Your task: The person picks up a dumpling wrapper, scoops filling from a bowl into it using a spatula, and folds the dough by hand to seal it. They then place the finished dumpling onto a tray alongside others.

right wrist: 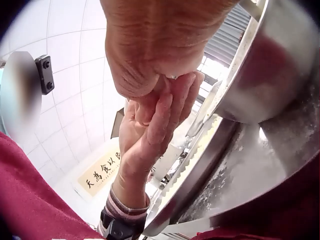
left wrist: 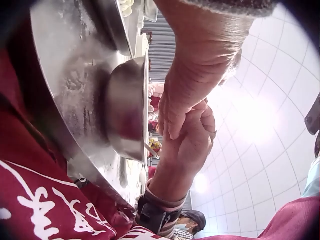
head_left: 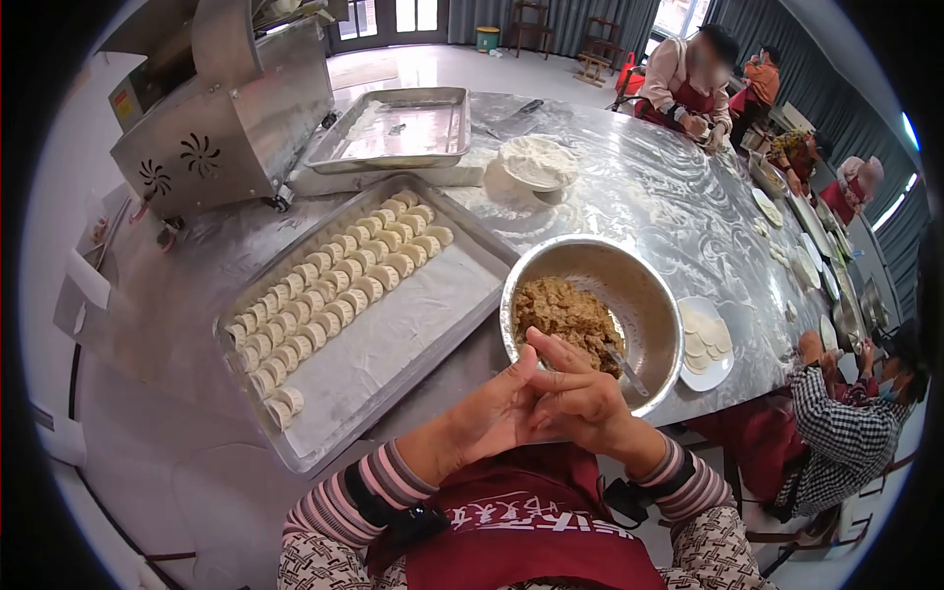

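Observation:
Both hands meet over the near rim of a steel bowl [head_left: 661, 339], the left hand [head_left: 492, 411] and right hand [head_left: 593, 405] pressed together with fingers bent and overlapping. A small pale speck [right wrist: 173, 77] shows between them in the right wrist view; I cannot tell what it belongs to, as the fingers hide whatever lies inside. Brown minced filling [head_left: 565, 307] fills part of the bowl, with a spoon [head_left: 629, 374] leaning in it. Right of the bowl, a white plate [head_left: 723, 372] carries round dough wrappers [head_left: 700, 339].
Left of the bowl, a large metal tray [head_left: 393, 379] holds rows of dumplings [head_left: 339, 270]. Beyond lie another tray [head_left: 393, 157], a bowl of flour [head_left: 539, 162] and a steel machine [head_left: 221, 128]. Other people work along the floury table [head_left: 659, 197] at the right.

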Demonstrator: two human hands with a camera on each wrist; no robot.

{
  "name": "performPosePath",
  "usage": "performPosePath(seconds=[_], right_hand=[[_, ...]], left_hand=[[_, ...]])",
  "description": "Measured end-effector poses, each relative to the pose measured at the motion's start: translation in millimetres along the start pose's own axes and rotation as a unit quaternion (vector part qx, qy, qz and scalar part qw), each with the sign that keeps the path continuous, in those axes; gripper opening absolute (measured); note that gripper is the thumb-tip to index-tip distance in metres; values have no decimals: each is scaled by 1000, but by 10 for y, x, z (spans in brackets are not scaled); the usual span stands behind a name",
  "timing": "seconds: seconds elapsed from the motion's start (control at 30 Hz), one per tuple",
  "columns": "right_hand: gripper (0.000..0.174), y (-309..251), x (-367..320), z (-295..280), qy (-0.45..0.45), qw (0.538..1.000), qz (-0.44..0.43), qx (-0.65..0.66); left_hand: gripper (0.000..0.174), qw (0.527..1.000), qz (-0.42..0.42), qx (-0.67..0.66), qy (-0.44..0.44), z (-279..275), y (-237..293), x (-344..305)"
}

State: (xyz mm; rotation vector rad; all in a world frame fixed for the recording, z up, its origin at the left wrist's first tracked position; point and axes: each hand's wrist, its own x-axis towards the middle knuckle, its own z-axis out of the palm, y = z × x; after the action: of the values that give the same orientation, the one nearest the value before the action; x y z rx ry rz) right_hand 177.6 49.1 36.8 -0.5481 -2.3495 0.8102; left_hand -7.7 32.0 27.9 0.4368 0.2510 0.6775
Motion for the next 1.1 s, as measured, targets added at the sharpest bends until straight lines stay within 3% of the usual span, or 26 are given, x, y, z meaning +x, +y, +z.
performPosePath(seconds=[0.17, 0.23, 0.33, 0.47, 0.53, 0.7, 0.8, 0.87, 0.93, 1.0, 1.07, 1.1], right_hand=[[9, -1, 23, -22, 20, 992, 64, 106], [11, 18, 28, -5, 18, 999, 13, 37], [15, -37, 49, -21, -26, 999, 5, -42], [23, -19, 7, 24, -4, 998, -4, -68], [28, -37, 3, 18, 60, 994, 56, 68], [33, -29, -10, 55, 114, 984, 60, 127], [33, 27, -6, 124, 123, 983, 34, 129], [32, 57, 18, 157, 120, 987, 11, 110], [33, 64, 68, 208, 143, 987, -63, -50], [34, -22, 123, 247, 147, 989, -18, -16], [35, -47, 159, 281, 150, 988, 25, 18], [35, -29, 162, 306, 175, 983, 25, 59]], left_hand=[[76, 998, -35, 9, -44, -193, 9, 5], [76, 999, -26, 10, -44, -154, 7, 18], [77, 999, -10, 30, -24, -36, -7, 22], [82, 998, 16, 54, -9, -21, -39, 11], [84, 998, 8, 57, -18, -151, -57, -21], [90, 997, 28, 68, 11, -94, -84, -53], [84, 998, 30, 49, 11, -71, -96, -94], [75, 993, 78, 82, 24, -120, -163, -104], [70, 991, 100, 76, 50, -126, -185, -132], [66, 987, 122, 71, 74, -200, -225, -159], [54, 986, 160, -6, -36, -403, -263, -170], [54, 986, 164, -6, -36, -399, -264, -187]])
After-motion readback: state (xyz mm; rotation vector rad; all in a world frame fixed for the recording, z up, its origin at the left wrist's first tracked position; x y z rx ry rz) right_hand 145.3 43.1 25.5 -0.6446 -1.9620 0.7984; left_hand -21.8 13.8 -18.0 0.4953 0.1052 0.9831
